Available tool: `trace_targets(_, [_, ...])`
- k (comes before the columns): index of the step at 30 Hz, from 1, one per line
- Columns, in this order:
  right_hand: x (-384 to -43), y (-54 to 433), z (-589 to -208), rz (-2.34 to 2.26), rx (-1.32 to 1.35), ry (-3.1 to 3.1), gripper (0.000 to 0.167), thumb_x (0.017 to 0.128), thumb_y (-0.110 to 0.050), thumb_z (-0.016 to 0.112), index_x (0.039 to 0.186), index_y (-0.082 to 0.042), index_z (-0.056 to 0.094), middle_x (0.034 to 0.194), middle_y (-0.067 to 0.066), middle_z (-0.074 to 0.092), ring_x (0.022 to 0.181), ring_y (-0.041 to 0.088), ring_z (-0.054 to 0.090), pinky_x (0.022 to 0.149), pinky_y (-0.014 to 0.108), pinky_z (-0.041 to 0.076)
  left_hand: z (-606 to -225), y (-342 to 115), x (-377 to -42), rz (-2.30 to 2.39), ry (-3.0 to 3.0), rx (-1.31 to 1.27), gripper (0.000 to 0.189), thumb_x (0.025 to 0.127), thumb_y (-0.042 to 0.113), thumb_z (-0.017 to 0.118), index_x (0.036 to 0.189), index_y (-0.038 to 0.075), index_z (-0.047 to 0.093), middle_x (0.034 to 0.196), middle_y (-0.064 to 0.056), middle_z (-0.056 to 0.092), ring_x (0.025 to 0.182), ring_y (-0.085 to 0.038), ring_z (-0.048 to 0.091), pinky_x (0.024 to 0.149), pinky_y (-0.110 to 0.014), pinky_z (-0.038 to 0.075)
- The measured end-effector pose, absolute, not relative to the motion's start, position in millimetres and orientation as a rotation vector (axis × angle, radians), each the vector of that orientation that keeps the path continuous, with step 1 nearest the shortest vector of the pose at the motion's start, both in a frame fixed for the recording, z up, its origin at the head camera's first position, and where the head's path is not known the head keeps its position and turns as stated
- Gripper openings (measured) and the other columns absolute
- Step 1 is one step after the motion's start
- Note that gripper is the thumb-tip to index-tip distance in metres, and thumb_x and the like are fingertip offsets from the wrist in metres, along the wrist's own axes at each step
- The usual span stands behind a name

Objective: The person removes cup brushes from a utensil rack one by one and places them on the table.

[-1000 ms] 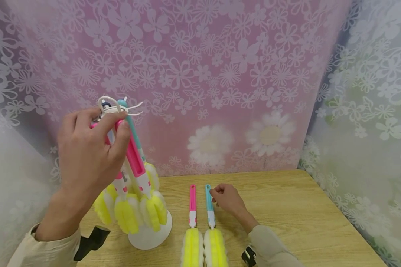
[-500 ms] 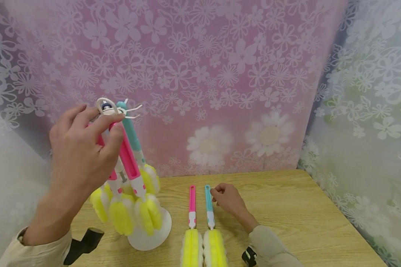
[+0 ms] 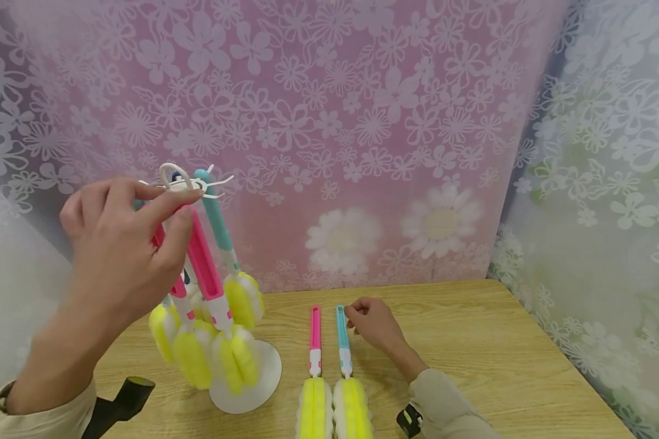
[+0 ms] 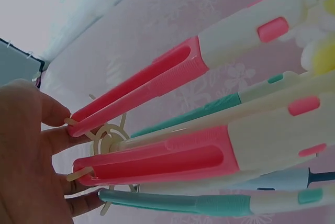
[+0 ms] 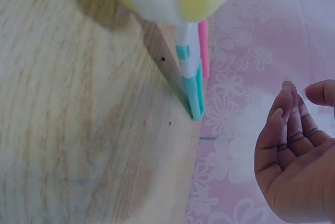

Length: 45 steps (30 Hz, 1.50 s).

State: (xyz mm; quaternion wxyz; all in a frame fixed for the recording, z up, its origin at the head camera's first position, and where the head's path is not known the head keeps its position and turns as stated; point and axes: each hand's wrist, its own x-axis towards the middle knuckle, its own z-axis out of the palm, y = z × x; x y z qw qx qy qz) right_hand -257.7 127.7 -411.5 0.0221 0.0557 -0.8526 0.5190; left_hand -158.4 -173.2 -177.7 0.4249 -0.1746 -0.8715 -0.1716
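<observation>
A white stand with a round base (image 3: 252, 390) and a ring of hooks (image 3: 183, 185) holds several hanging sponge bottle brushes with yellow-and-white heads. My left hand (image 3: 118, 244) is at the top of it, thumb and index finger pinching the top end of a pink-handled bottle brush (image 3: 204, 256). In the left wrist view, other fingertips lie by a second pink handle (image 4: 157, 156) and a teal handle (image 4: 172, 201). On the table lie a pink-handled bottle brush (image 3: 315, 332) and a blue-handled one (image 3: 343, 335). Beside the blue handle my right hand (image 3: 378, 326) hangs loosely curled, holding nothing.
The wooden table (image 3: 461, 353) meets a pink flowered curtain (image 3: 329, 122) at the back. Pale flowered sheeting (image 3: 609, 213) stands at the right. Black wrist camera mounts (image 3: 123, 402) sit at the sleeves.
The hanging brushes have turned leftward around the stand, and my left hand has shifted left with the pink-handled brush. My right hand and the two brushes on the table stay nearly still.
</observation>
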Motion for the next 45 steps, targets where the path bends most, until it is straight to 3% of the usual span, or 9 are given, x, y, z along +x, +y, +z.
trace_targets(5, [-257.8,128.3,-405.2,1.607,0.171,-2.634,0.019,0.094,-0.022,0.057,0.087,-0.007,0.066,0.073,0.006,0.065,0.063,0.019,0.06,0.065,0.042,0.053,-173.0,-175.9,-156.1,-0.308,-2.156,-0.498,0.034,0.092,0.02,0.045,0.114,0.015,0.071,0.093,-0.011,0.053,0.103,-0.039,0.041,0.103,-0.053,0.008])
trace_targets(12, [-259.5,129.7,-401.5,1.586,0.146,-2.637,0.018,0.094,-0.023,0.058,0.086,-0.007,0.065,0.07,0.002,0.064,0.062,0.018,0.06,0.063,0.038,0.052,-170.8,-178.8,-154.3,-0.258,-2.173,-0.523,0.037,0.091,0.015,0.043,0.117,0.017,0.069,0.091,-0.009,0.057,0.104,-0.04,0.045,0.107,-0.054,0.007])
trace_targets(19, [-258.8,130.4,-398.9,1.587,0.148,-2.643,0.02,0.095,-0.024,0.058,0.087,-0.008,0.065,0.071,0.002,0.064,0.062,0.018,0.06,0.06,0.035,0.05,-169.7,-184.2,-155.7,-0.323,-2.186,-0.503,0.041,0.087,0.01,0.042,0.114,0.017,0.072,0.106,-0.009,0.066,0.11,-0.035,0.051,0.092,-0.056,0.035])
trace_targets(26, [-256.1,131.8,-396.7,1.603,0.169,-2.63,0.019,0.095,-0.023,0.057,0.085,-0.008,0.066,0.07,0.002,0.064,0.061,0.019,0.06,0.061,0.039,0.052,-167.4,-181.8,-154.6,-0.379,-2.197,-0.449,0.035,0.09,0.017,0.044,0.108,0.014,0.075,0.113,-0.011,0.067,0.113,-0.033,0.055,0.086,-0.057,0.04])
trace_targets(32, [-257.0,130.3,-398.0,1.6,0.156,-2.629,0.019,0.095,-0.022,0.057,0.085,-0.008,0.065,0.07,0.002,0.064,0.061,0.019,0.06,0.061,0.041,0.052,-173.3,-168.9,-161.0,-0.403,-2.082,-0.422,0.029,0.09,0.037,0.061,0.089,0.011,0.074,0.079,-0.006,0.065,0.07,-0.025,0.055,0.057,-0.044,0.04])
trace_targets(33, [-257.6,129.3,-398.0,1.601,0.154,-2.631,0.02,0.095,-0.022,0.057,0.085,-0.007,0.065,0.07,0.003,0.064,0.061,0.019,0.06,0.061,0.041,0.052,-174.4,-167.3,-162.1,-0.405,-2.058,-0.416,0.03,0.089,0.038,0.063,0.087,0.01,0.074,0.073,-0.005,0.062,0.069,-0.025,0.056,0.056,-0.044,0.04])
trace_targets(36, [-259.3,125.0,-395.9,1.603,0.155,-2.625,0.021,0.095,-0.023,0.057,0.085,-0.007,0.066,0.07,0.003,0.064,0.061,0.019,0.06,0.062,0.039,0.052,-176.8,-164.8,-164.1,-0.403,-2.006,-0.399,0.031,0.087,0.037,0.067,0.085,0.008,0.074,0.062,-0.006,0.059,0.086,-0.033,0.064,0.066,-0.052,0.048])
trace_targets(39, [-259.6,120.4,-391.1,1.602,0.177,-2.621,0.02,0.095,-0.024,0.057,0.085,-0.008,0.066,0.07,0.003,0.065,0.061,0.019,0.06,0.063,0.036,0.052,-177.6,-165.1,-165.7,-0.399,-1.964,-0.4,0.03,0.088,0.033,0.063,0.082,0.006,0.073,0.057,-0.007,0.059,0.108,-0.036,0.06,0.084,-0.057,0.046])
trace_targets(45, [-256.9,111.5,-381.2,1.627,0.231,-2.58,0.018,0.094,-0.022,0.058,0.084,-0.009,0.066,0.068,0.001,0.065,0.06,0.019,0.06,0.057,0.032,0.048,-177.6,-167.9,-167.7,-0.395,-1.873,-0.441,0.028,0.087,0.022,0.054,0.072,0.005,0.072,0.057,-0.006,0.06,0.097,-0.033,0.064,0.085,-0.052,0.048])
